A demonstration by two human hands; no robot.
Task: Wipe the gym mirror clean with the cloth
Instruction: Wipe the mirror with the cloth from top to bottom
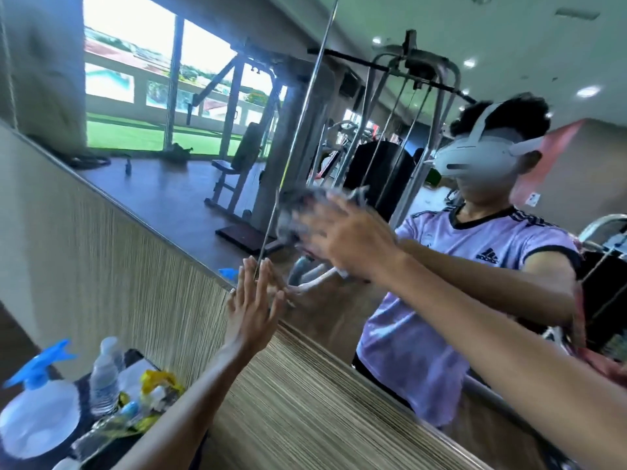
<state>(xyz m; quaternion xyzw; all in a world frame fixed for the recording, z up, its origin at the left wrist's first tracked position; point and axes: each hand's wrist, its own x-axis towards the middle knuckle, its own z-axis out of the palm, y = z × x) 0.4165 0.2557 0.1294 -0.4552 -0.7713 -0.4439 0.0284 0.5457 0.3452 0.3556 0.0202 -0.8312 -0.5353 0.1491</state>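
The gym mirror [203, 130] fills the wall ahead, split by a vertical seam, and reflects weight machines and me in a purple shirt. My right hand [342, 237] presses a grey cloth [295, 212] flat against the glass just right of the seam; both are blurred by motion. The cloth shows mostly above and left of my fingers. My left hand [252, 308] rests flat on the mirror's lower edge with fingers straight and spread, holding nothing.
A wood-grain panel [142, 283] runs below the mirror. At the lower left stand a white spray bottle with a blue trigger [37, 415], a clear water bottle [105, 381] and a yellow wrapper [159, 381] on a dark surface.
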